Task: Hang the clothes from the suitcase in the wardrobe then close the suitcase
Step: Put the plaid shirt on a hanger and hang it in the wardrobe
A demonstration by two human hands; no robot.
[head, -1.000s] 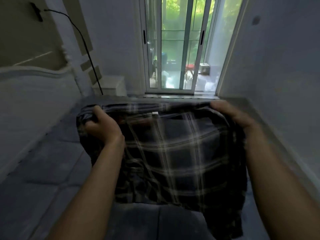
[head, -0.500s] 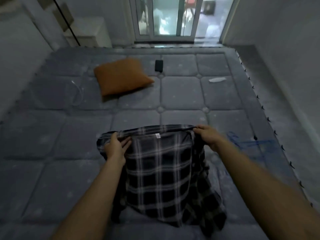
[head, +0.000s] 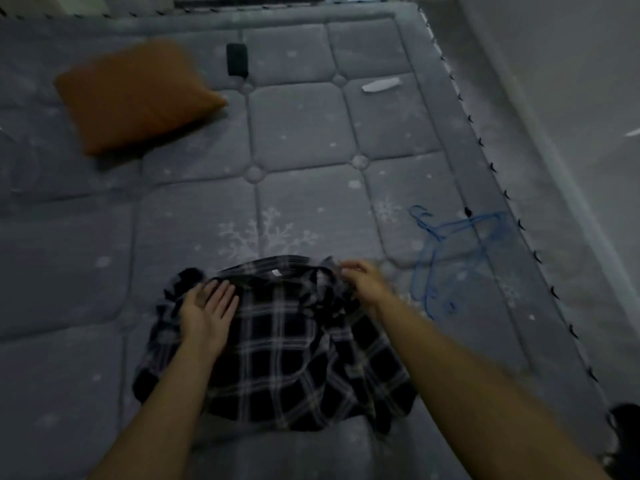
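A dark plaid shirt (head: 280, 351) lies spread on the grey quilted mattress (head: 298, 133), collar away from me. My left hand (head: 207, 310) rests flat on the shirt's left shoulder, fingers straight. My right hand (head: 363, 280) is blurred at the right end of the collar, fingers curled on the fabric there. Blue wire hangers (head: 450, 258) lie on the mattress just right of the shirt. No suitcase or wardrobe is in view.
An orange pillow (head: 135, 95) lies at the far left of the mattress. Beyond it are a black phone-like object (head: 237, 59) and a white scrap (head: 380, 84). The mattress edge and a pale wall (head: 554, 98) run along the right. A dark object (head: 627, 427) sits at bottom right.
The shirt has come down from held up in front of me onto the mattress. My left hand has let go and now lies flat on it. The view has tilted downward.
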